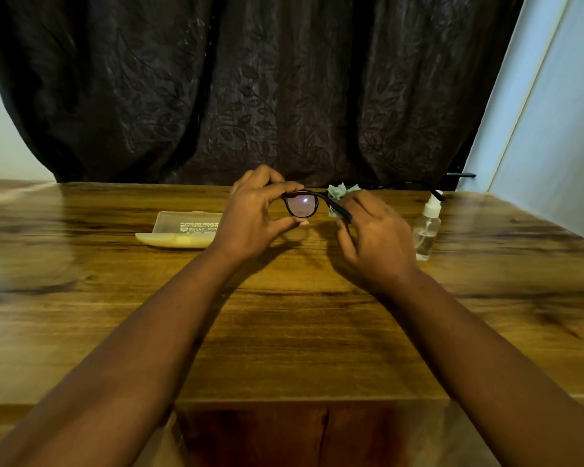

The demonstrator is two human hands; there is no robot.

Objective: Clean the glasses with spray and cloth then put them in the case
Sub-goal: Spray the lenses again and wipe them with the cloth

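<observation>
while both arms reach out over the wooden table [284,332], one pair of black-framed glasses [302,205] is held up above the tabletop, between the two hands. the left hand [257,217] is clamped on the frame, fingers along the top rim and thumb under the lens, so that only one lens shows clearly, with a small bright glint in it. the right hand [375,237] is closed around one pale green cloth [339,193], bunched up and sticking out above the knuckles, pressed against the side of the glasses where a black temple arm crosses the fingers. whether the second lens is under the cloth, i cannot tell.

on the table i count three more things of note. one cream-coloured case [179,230] lies open to the left of the hands, its lid flat on the wood with printed lettering showing, close to the left wrist but apart from it. one small clear spray bottle [427,227] with a white nozzle stands upright to the right, just beside the right hand. one dark patterned curtain [250,89] hangs behind the table's far edge, with a pale wall [553,112] to the right of it.
</observation>
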